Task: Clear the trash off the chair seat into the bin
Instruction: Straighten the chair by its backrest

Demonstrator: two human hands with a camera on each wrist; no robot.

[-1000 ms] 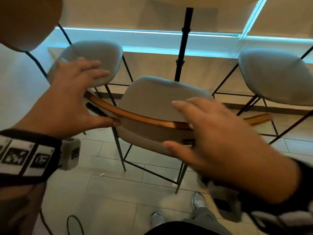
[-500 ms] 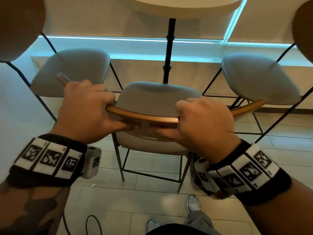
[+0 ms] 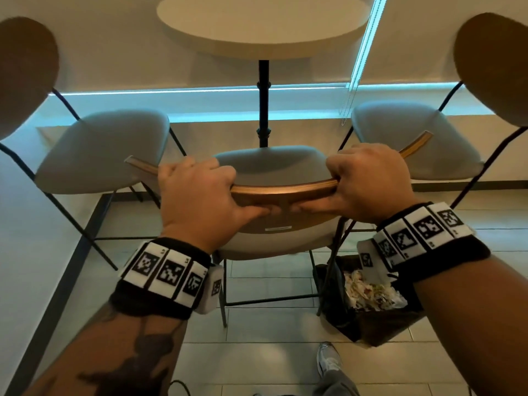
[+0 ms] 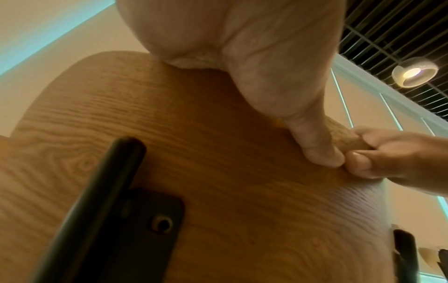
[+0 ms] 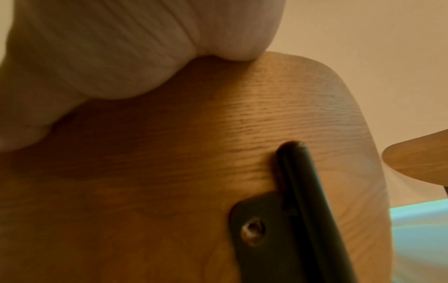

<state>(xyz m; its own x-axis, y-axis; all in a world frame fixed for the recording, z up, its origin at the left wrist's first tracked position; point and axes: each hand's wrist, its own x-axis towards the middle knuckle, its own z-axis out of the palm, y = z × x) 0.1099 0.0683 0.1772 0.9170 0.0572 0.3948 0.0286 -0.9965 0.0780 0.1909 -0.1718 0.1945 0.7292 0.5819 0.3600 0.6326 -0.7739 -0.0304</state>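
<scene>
Head: both hands were open 1 s ago, now left hand (image 3: 200,201) and right hand (image 3: 368,184) are wrapped round the chair backrest (image 3: 283,192). Seat (image 3: 271,164) looks bare; bin (image 3: 380,312) on the floor by the right legs already holds trash (image 3: 368,290) (prob just repositioning the chair). L wrist: thumb (image 4: 312,141) pressed on the wood. R wrist: palm on the top edge, fingers hidden.
</scene>
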